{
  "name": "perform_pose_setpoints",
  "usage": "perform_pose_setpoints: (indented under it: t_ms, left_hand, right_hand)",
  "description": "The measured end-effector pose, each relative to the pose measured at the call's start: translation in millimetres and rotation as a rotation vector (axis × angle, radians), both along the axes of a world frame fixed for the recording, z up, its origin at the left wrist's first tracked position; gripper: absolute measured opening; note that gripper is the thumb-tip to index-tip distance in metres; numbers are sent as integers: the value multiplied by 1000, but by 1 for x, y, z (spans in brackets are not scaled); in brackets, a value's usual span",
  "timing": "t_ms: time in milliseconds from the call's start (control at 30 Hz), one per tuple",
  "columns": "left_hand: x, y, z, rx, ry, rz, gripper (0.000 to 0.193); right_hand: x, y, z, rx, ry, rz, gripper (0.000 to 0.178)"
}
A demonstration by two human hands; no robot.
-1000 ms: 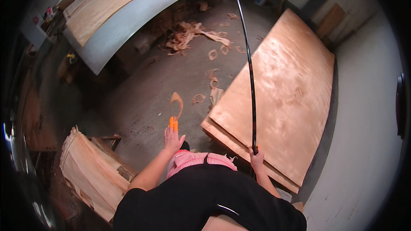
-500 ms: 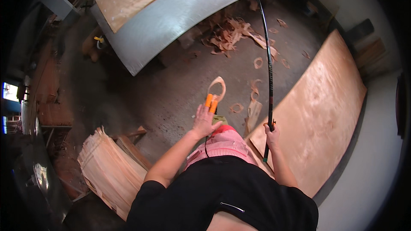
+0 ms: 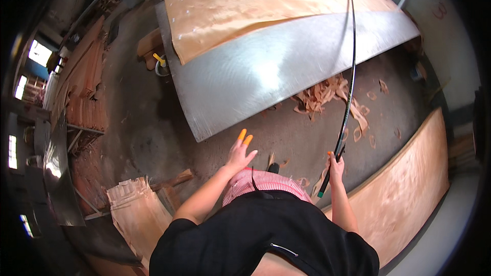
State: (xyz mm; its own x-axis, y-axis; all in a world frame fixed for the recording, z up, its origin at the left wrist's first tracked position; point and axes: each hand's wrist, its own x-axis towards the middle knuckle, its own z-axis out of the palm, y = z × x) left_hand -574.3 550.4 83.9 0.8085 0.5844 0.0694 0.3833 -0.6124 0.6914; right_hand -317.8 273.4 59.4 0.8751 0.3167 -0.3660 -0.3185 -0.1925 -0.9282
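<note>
My right hand [image 3: 335, 166] is wrapped round the lower part of a long, thin black rod [image 3: 350, 92] with a green butt end. The rod slants up and away over the metal-topped table [image 3: 230, 82], bending a little toward its tip. My left hand [image 3: 240, 154] is in front of my striped pink garment, its fingers apart and nothing in them. Orange covers sit on two of its fingertips. Pale wood veneer sheets [image 3: 245, 5] lie on the far part of the table. One orange cover also shows on my right hand.
A large veneer stack [image 3: 396, 189] stands at my right and a narrower stack [image 3: 135, 209] at my left. Curled veneer scraps [image 3: 322, 94] lie heaped at the table's near edge, with loose rings strewn around. Reddish sheets [image 3: 84, 107] are piled far left.
The view has shifted forward, so more of the table shows. The veneer ring at my left fingertips is gone from there, and that hand is empty. The right hand keeps hold of the rod.
</note>
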Motion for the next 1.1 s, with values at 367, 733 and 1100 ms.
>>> perform_pose_setpoints:
  t_ms: [367,733,1100]
  left_hand:
    - [18,201,-56,-81,-192,370,48]
    - [26,394,-65,373,211,558,65]
    - [48,498,-60,151,152,824,63]
  right_hand:
    - [-16,126,36,278,488,-85,33]
    - [-44,169,39,443,681,-127,66]
    - [-57,231,72,311,598,-196,54]
